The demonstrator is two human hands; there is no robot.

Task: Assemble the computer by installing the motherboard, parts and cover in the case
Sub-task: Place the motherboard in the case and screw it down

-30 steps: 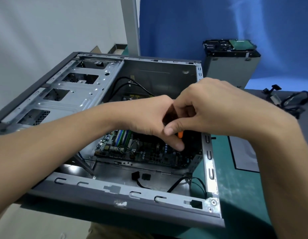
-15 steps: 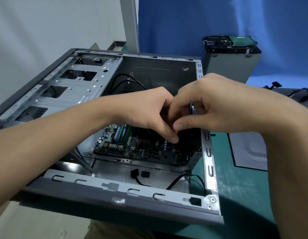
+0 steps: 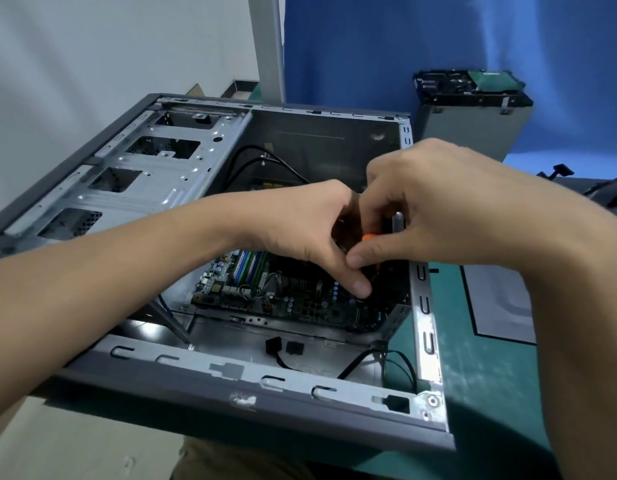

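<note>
The open grey computer case [image 3: 251, 396] lies on its side before me. Inside it sits the green motherboard [image 3: 293, 299] with its memory slots at the left. My left hand [image 3: 300, 230] and my right hand [image 3: 438, 209] meet above the board's right part, fingers curled. Between them shows a small orange part [image 3: 368, 236] of something dark; both hands pinch around it. What the dark piece is stays hidden by my fingers. My left thumb reaches down toward the board.
The drive cage [image 3: 154, 174] fills the case's left side. Black cables [image 3: 379, 362] lie in the case's near corner. A grey box carrying a hard drive [image 3: 473, 88] stands behind the case. A white sheet [image 3: 501, 306] lies on the green mat [image 3: 473, 393]; loose cables [image 3: 608, 188] sit far right.
Both hands stay together over the board; my right fingers have shifted slightly, and more of the orange part shows. The view has shifted a little.
</note>
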